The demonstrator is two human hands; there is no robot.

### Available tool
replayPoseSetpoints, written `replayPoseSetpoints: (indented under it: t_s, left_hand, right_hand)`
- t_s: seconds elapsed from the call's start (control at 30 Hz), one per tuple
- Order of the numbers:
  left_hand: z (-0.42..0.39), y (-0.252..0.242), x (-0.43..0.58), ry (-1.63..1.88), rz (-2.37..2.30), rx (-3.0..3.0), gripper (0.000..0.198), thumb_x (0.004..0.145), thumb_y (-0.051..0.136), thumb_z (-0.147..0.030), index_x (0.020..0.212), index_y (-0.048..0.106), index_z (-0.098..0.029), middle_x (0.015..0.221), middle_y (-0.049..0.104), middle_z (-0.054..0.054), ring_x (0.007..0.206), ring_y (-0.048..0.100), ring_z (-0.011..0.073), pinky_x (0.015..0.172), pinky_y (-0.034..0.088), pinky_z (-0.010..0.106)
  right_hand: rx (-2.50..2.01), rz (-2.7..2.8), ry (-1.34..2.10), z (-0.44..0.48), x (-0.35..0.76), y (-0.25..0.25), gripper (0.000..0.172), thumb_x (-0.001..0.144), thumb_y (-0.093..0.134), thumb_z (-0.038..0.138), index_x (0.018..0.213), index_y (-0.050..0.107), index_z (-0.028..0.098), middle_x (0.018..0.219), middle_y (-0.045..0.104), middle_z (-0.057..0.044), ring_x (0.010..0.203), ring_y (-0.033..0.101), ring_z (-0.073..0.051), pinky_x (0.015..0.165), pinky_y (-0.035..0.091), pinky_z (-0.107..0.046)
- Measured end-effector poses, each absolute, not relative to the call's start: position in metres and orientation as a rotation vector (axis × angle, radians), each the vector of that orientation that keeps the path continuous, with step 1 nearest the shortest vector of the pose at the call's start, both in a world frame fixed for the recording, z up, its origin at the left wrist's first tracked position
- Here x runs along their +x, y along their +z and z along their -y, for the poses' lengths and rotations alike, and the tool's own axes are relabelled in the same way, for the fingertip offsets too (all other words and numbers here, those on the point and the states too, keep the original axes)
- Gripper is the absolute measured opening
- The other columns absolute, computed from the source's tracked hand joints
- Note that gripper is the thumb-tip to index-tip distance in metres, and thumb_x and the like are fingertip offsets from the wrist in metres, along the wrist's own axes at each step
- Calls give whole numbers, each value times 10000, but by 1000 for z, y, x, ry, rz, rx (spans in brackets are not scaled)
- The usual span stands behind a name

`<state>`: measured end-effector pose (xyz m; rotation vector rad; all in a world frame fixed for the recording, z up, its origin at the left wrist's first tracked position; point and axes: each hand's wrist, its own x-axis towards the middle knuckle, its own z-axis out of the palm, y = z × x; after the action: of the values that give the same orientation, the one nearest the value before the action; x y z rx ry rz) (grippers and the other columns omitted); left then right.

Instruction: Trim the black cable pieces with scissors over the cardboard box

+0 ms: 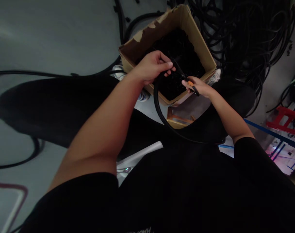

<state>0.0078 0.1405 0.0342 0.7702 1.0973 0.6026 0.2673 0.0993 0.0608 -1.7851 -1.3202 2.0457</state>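
Note:
My left hand (157, 66) is closed, with thumb and fingertips pinching a black ribbed hose (157, 103) above the box. From there the hose loops down and runs across my lap to the right. My right hand (198, 86) is wrapped round a hand tool with black and orange handles (191, 84). Its dark front end reaches up toward my left fingertips and blends into the background, so its exact kind is unclear. Below both hands stands an open cardboard box (201, 42) with a torn rim, holding many small black pieces.
A big tangle of black hoses (249, 35) lies on the floor at the upper right. More hose (52, 75) stretches across the grey floor to the left. A red frame (284, 121) is at the right edge. My shoes flank the box.

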Motion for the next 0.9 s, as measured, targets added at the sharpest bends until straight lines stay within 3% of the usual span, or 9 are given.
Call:
replayPoseSetpoints:
  t_s: [0.1, 0.23, 0.37, 0.47, 0.6, 0.7, 0.9]
  left_hand:
    - [-139, 30, 11, 590, -1126, 780, 510, 1132, 1135, -467, 1103, 656, -293, 897, 828, 3, 1183, 802, 322, 1118, 666, 517]
    - [-137, 33, 14, 589, -1131, 779, 491, 1136, 1113, -497, 1243, 682, -289, 854, 773, -48, 1230, 781, 298, 1158, 637, 480]
    - [-137, 32, 14, 595, -1163, 820, 526, 1025, 1160, -554, 1177, 712, -325, 824, 769, -20, 1216, 769, 338, 1075, 638, 500]
    - [-137, 26, 13, 557, -1116, 853, 560, 976, 1149, -640, 1256, 752, -362, 787, 759, -28, 1291, 742, 349, 1085, 636, 510]
    - [-137, 19, 8, 536, -1107, 936, 616, 910, 1166, -720, 1212, 763, -364, 847, 783, -2, 1237, 743, 357, 1065, 643, 547]
    - [-138, 18, 6, 543, -1140, 988, 646, 866, 1201, -740, 1130, 757, -353, 878, 803, 29, 1154, 737, 356, 1011, 651, 558]
    - [-142, 23, 3, 552, -1208, 976, 683, 855, 1144, -841, 1212, 770, -394, 748, 747, -44, 1204, 746, 335, 1050, 654, 521]
  right_hand:
    - [-1797, 1360, 1990, -100, 265, 61, 637, 1219, 943, 716, 964, 595, 247, 768, 580, 28, 706, 559, -132, 643, 518, -250]
    - [-1856, 1260, 1890, -103, 260, 65, 670, 1178, 922, 842, 1038, 622, 259, 732, 563, 40, 651, 532, -144, 565, 486, -249]
    - [-1895, 1151, 1934, -107, 256, 73, 651, 1131, 1014, 776, 1032, 624, 265, 763, 594, 29, 683, 591, -155, 576, 512, -239]
    - [-1885, 1122, 1950, -109, 255, 77, 621, 1129, 1041, 718, 1027, 629, 265, 822, 635, 18, 770, 668, -163, 662, 583, -234]
    - [-1866, 1146, 1946, -110, 255, 78, 659, 1099, 1046, 773, 1032, 628, 268, 852, 677, 9, 800, 696, -160, 679, 602, -223]
    - [-1891, 1170, 1947, -108, 257, 73, 714, 1082, 1019, 854, 1016, 603, 277, 765, 627, 28, 685, 620, -153, 570, 532, -230]
    - [-1906, 1231, 1909, -101, 262, 58, 762, 1089, 974, 915, 988, 546, 293, 663, 462, 80, 581, 437, -135, 480, 417, -243]
